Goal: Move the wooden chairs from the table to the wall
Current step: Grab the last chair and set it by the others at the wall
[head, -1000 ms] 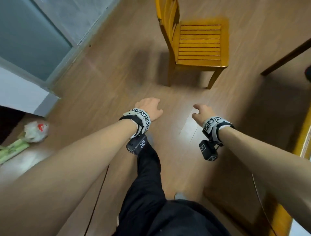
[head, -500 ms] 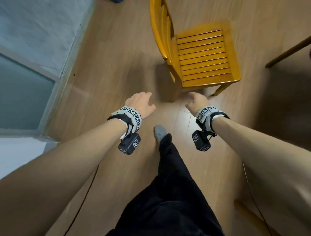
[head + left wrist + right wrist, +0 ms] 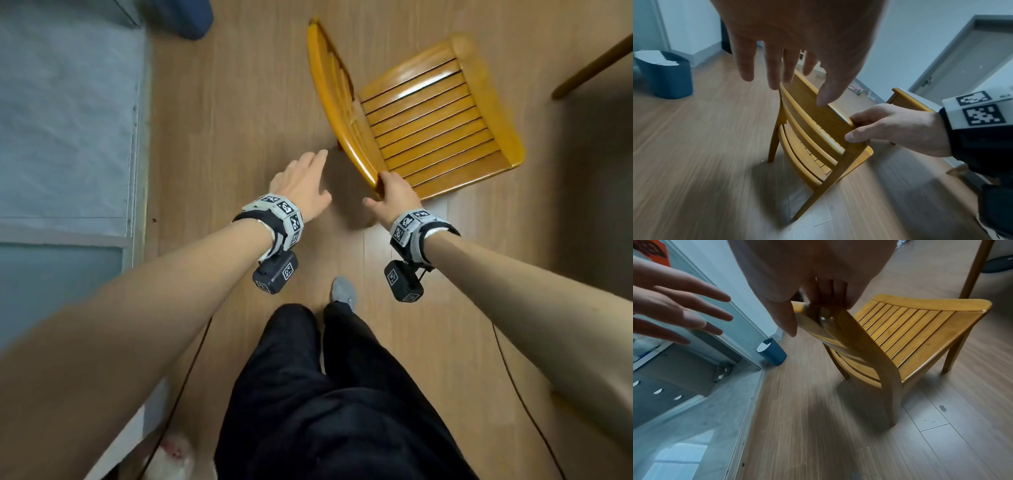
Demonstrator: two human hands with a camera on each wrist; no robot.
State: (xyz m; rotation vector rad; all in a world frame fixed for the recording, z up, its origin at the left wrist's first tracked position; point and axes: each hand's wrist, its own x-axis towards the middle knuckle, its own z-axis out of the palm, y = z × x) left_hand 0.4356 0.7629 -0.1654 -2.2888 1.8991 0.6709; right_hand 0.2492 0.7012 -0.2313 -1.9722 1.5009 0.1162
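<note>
A yellow-brown wooden chair (image 3: 435, 123) with a slatted seat stands on the wood floor ahead of me, its back towards me. My right hand (image 3: 390, 195) grips the near end of the chair's top rail (image 3: 830, 116), fingers curled over it and thumb behind, as the left wrist view shows. My left hand (image 3: 301, 181) hovers open just left of the backrest, fingers straight, touching nothing. In the right wrist view the chair (image 3: 910, 331) fills the centre with my right hand (image 3: 818, 296) on its rail, and my left hand (image 3: 684, 309) is spread at the left.
A grey-blue wall and door frame (image 3: 68, 120) run along the left. A dark blue bin (image 3: 666, 74) stands by that wall beyond the chair. A wooden table leg (image 3: 596, 65) crosses the upper right. My legs and one grey shoe (image 3: 342, 291) are below.
I have stepped up to the chair. My right hand moved forward and took hold of the top rail; my left hand opened and reached towards the backrest.
</note>
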